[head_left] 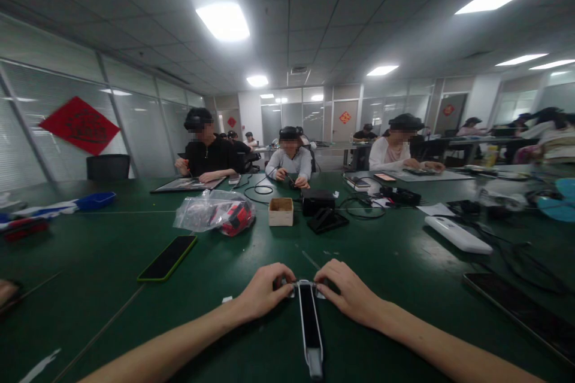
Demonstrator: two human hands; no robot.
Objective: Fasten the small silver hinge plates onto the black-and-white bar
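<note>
A long narrow device with a white rim and a dark face [309,317] lies on the green table, its far end between my hands. My left hand [268,290] has its thumb and fingers pinched at a small pale piece at the left of that end. On the opposite side, my right hand [344,290] pinches at a similar small piece [320,292]. The fingertips cover most of both pieces, so their shape is hard to make out.
Ahead on the green table [224,263] are a small open box [281,213], a plastic bag with red items [231,215] and a black stand [327,219]. A green-edged phone [168,258] lies left, a white device [457,235] right. Several people sit beyond.
</note>
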